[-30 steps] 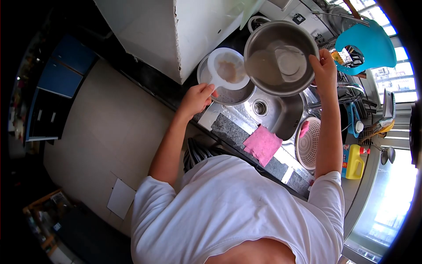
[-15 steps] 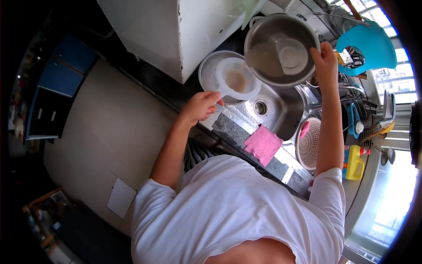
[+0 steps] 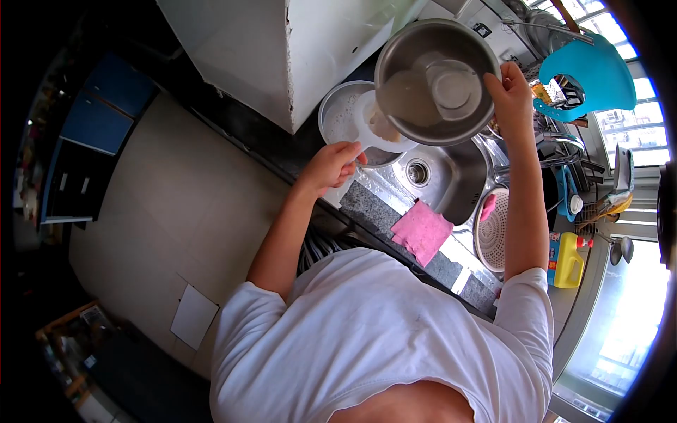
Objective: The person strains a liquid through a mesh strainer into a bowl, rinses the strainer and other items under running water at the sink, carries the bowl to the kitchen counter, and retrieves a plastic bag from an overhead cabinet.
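Note:
My left hand (image 3: 330, 168) is closed round the handle of a white strainer (image 3: 363, 124) with something brownish in its bowl. Beneath the strainer stands a wide metal bowl (image 3: 326, 116) with pale residue on its inside. My right hand (image 3: 510, 96) grips the rim of a steel basin (image 3: 482, 113), which is tilted over the strainer. Cloudy liquid (image 3: 409, 99) lies at the basin's left side, beside its pale round bottom. The basin hides the far part of the strainer.
A steel sink (image 3: 462, 176) with a drain lies below the basin. A pink cloth (image 3: 423, 233) is on the counter edge. Nearby are a white colander (image 3: 495, 236), a faucet (image 3: 560, 144), a yellow bottle (image 3: 568, 262) and a turquoise plastic item (image 3: 599, 70). A white cabinet (image 3: 247, 56) stands at upper left.
The basin has shifted left and covers more of the strainer, and its liquid has moved left with it. My left hand and the strainer handle have moved slightly right and up.

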`<move>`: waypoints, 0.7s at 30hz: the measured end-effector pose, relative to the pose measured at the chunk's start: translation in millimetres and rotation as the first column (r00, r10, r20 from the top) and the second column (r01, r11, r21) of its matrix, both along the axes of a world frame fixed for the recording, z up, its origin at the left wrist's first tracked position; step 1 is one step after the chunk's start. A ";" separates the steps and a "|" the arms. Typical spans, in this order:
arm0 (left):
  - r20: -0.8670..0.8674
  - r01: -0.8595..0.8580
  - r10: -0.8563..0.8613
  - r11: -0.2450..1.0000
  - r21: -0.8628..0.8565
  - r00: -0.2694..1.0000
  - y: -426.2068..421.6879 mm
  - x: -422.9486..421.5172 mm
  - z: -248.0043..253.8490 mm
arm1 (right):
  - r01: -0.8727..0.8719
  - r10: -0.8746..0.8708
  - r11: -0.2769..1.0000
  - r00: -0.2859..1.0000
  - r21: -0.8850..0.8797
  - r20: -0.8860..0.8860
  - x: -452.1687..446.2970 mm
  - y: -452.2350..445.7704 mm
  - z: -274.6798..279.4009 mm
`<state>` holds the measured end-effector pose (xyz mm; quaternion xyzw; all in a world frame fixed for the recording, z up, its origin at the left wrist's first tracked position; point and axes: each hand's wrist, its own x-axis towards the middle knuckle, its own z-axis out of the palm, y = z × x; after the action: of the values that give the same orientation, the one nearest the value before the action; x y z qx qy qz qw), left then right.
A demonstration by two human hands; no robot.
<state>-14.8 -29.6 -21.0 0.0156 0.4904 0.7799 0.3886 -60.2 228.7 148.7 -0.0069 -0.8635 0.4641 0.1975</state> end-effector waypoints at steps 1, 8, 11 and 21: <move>0.006 -0.008 0.008 1.000 0.001 1.000 0.9 -0.9 -0.8 | -0.007 0.007 1.000 1.000 0.027 -0.004 0.4 1.4 -0.6; 0.003 -0.051 0.051 0.998 -0.039 0.999 2.8 -5.9 -1.9 | -0.011 0.009 0.998 1.000 0.055 0.021 8.2 -0.7 1.4; -0.021 -0.067 0.066 0.997 -0.041 0.998 0.4 -7.1 -3.0 | 0.013 -0.015 0.998 0.999 0.056 0.028 11.7 -0.5 1.8; -0.042 -0.081 0.077 0.993 -0.087 0.996 -4.9 -6.8 -5.7 | 0.048 -0.049 0.998 0.999 0.043 0.012 17.7 19.7 -5.7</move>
<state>-21.5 -34.5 -26.7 -0.0060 0.5323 0.7716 0.3483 -42.4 248.4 143.0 -0.0267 -0.8739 0.4407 0.2033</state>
